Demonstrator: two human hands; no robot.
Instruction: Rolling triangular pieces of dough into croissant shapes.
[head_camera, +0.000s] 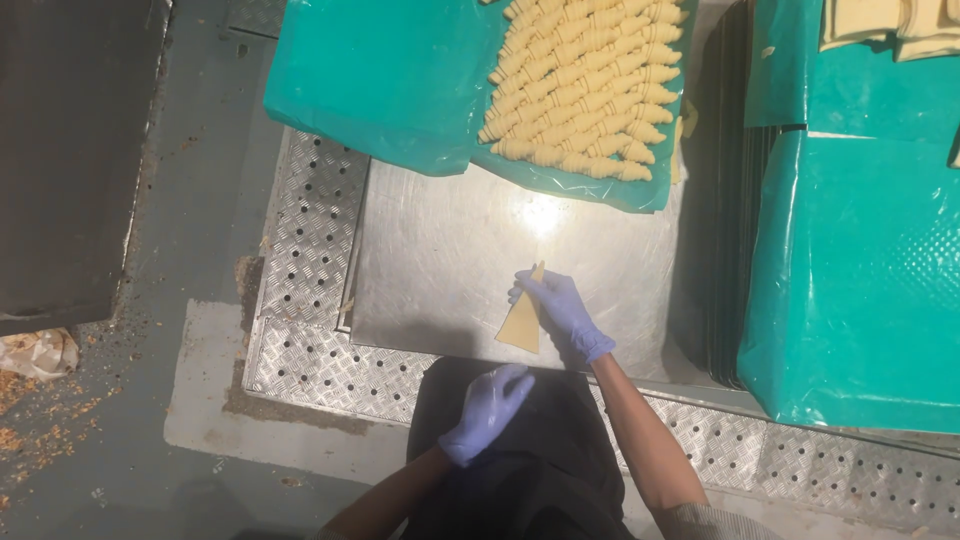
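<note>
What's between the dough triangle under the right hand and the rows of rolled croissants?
In the head view, only bare shiny steel sheet lies between the dough triangle, under the right hand, and the rolled croissants on the teal plastic.

The surface at the middle of the frame is smooth, glossy sheet metal with a bright glare spot, edged by perforated, ribbed metal plate. Glossy, wrinkled teal plastic sheeting lies at the top under matt, pale rolled dough pieces. Both hands wear thin, matt lavender gloves, rubbery in look.
</note>
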